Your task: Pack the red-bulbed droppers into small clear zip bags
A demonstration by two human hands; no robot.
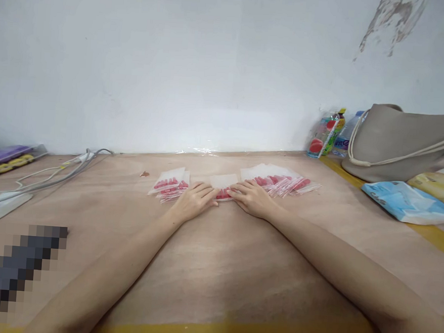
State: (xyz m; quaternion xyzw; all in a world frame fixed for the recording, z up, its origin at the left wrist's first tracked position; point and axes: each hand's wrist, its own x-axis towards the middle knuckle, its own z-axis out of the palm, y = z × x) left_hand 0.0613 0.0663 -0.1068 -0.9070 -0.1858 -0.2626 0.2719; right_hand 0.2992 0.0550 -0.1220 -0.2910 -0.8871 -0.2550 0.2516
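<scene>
A small clear bag (224, 181) with red pieces in its lower part lies flat on the table between my hands. My left hand (199, 198) rests on its left edge, fingers close together. On its right edge are the fingertips of my right hand (252, 196), also held together. Left of my left hand is a small pile of similar bags (169, 183) with red contents. A larger, overlapping pile of such bags (282, 180) spreads out behind and to the right of my right hand.
At the right stand bottles (325, 135), a grey bag (402, 141) with cord handles and a blue-white packet (407, 200). Cables (64, 173), a white power strip (8, 207) and purple-yellow packs (7, 161) lie left. A pale wall (156, 70) rises behind the table (207, 267).
</scene>
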